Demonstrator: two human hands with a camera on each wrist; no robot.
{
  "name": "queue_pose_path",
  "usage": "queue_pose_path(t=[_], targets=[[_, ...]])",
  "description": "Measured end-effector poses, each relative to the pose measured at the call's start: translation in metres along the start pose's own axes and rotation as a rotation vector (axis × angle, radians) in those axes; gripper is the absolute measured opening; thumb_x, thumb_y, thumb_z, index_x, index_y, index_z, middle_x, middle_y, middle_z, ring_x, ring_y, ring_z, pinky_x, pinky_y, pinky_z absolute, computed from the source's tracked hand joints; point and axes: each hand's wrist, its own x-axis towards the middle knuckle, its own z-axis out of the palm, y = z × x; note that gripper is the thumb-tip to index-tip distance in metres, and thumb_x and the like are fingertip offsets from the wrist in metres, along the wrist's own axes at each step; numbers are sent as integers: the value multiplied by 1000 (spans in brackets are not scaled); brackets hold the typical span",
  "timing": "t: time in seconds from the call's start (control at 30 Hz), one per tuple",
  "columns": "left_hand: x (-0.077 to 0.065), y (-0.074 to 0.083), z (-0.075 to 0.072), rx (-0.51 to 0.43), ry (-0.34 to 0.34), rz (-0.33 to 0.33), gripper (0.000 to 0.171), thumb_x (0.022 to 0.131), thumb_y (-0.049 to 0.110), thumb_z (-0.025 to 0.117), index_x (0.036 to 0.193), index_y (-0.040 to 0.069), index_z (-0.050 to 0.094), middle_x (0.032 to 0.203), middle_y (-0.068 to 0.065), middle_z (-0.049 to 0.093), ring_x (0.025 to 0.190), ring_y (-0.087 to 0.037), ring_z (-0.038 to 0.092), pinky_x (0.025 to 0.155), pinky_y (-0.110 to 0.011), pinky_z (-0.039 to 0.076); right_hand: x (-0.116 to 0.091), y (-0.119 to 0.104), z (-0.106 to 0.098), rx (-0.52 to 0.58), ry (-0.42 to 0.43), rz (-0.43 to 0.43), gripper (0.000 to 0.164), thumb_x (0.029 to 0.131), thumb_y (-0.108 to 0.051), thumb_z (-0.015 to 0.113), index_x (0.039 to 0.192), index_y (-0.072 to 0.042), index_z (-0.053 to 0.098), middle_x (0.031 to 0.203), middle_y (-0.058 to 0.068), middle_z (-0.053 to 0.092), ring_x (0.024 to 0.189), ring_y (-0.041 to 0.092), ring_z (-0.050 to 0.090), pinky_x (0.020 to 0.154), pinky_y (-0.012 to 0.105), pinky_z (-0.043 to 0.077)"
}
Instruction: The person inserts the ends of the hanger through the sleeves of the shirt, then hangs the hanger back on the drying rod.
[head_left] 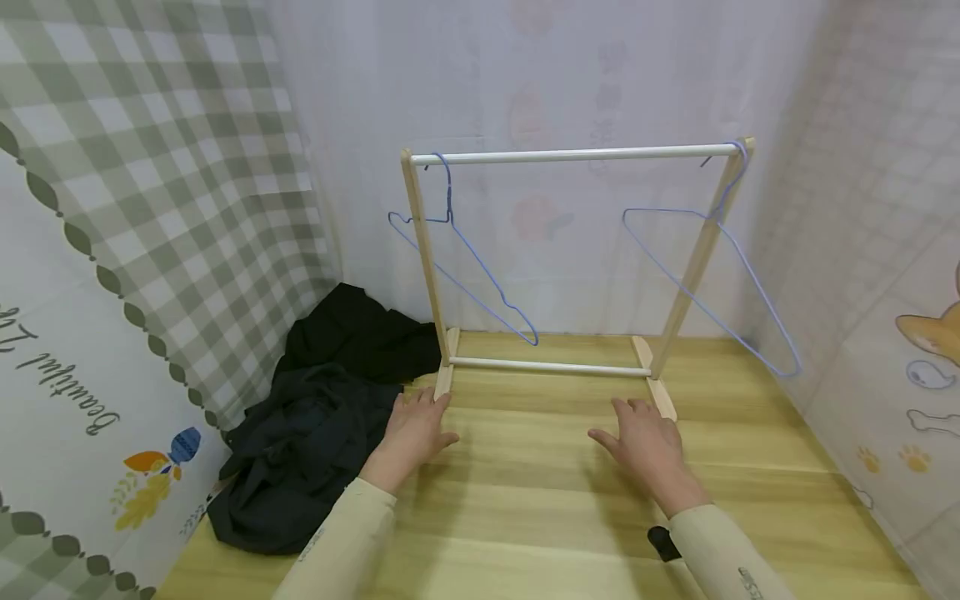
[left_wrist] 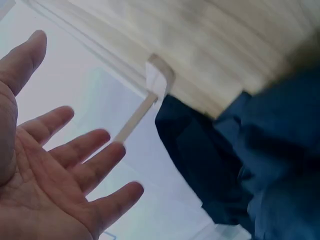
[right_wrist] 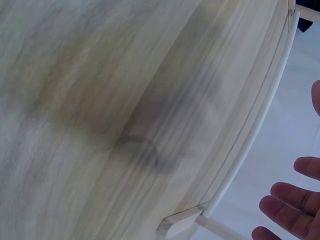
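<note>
My left hand (head_left: 414, 435) is held out with spread fingers near the left foot of a small wooden clothes rack (head_left: 551, 366). Its palm and loose fingers show in the left wrist view, holding nothing. Near the rack's right foot, my right hand (head_left: 643, 442) also reaches forward with fingers extended and holds nothing. A blue wire hanger (head_left: 480, 258) hangs at the left end of the rack's white top rod (head_left: 577, 155). Another blue hanger (head_left: 757, 287) hangs at the right end. Dark crumpled cloth (head_left: 307, 458) lies left of my left hand.
The wooden tabletop (head_left: 525, 500) carries the rack and cloth. A green checked curtain (head_left: 187, 125) closes the left side, a pale patterned sheet (head_left: 885, 333) the right, and a white sheet (head_left: 540, 75) the back. A black strap piece (head_left: 663, 543) shows by the right sleeve.
</note>
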Motion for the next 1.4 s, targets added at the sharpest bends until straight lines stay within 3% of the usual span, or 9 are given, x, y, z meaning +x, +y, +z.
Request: queue_pose_path(t=[0.2,0.37,0.67,0.9,1.13,1.4], targets=[[-14,-18,-13,-35,-43,10,66,86,41,77,139,7,55,139,-20,53,127,-40,49,104,-61,34,5,-25,4,-33,-87,-31,70,90,-52,67,132,4,57,123,30,59,105,46,61,78,54,53],[-27,-39,-24,-18,-76,9,59,88,38,76,134,5,59,134,-19,57,122,-39,53,100,-59,39,9,-55,8,-6,-123,-45,68,90,-52,68,131,2,59,123,26,61,107,43,61,80,54,52],[-52,-86,-52,28,-66,-38,62,89,37,74,137,3,56,134,-25,55,120,-45,53,98,-63,39,17,-102,14,42,-136,-87,67,88,-56,68,128,-1,63,124,21,62,109,40,61,85,55,50],[-62,-124,-66,37,-48,-61,63,90,38,72,136,-2,54,132,-30,53,117,-49,52,94,-64,41,23,-128,18,51,-154,-116,69,87,-58,67,128,-3,64,123,19,64,105,39,63,83,52,52],[-73,-163,-77,-24,-74,-135,69,93,39,68,138,-9,48,133,-39,46,115,-57,49,87,-66,42,26,-160,22,7,-198,-169,71,88,-63,63,131,-7,63,124,14,64,102,34,66,79,46,54],[-86,-204,-85,-97,-93,-190,76,98,44,59,138,-17,40,134,-46,39,116,-62,43,89,-68,39,30,-204,34,-58,-208,-244,71,85,-69,62,130,-14,64,114,5,66,94,25,65,69,39,54]])
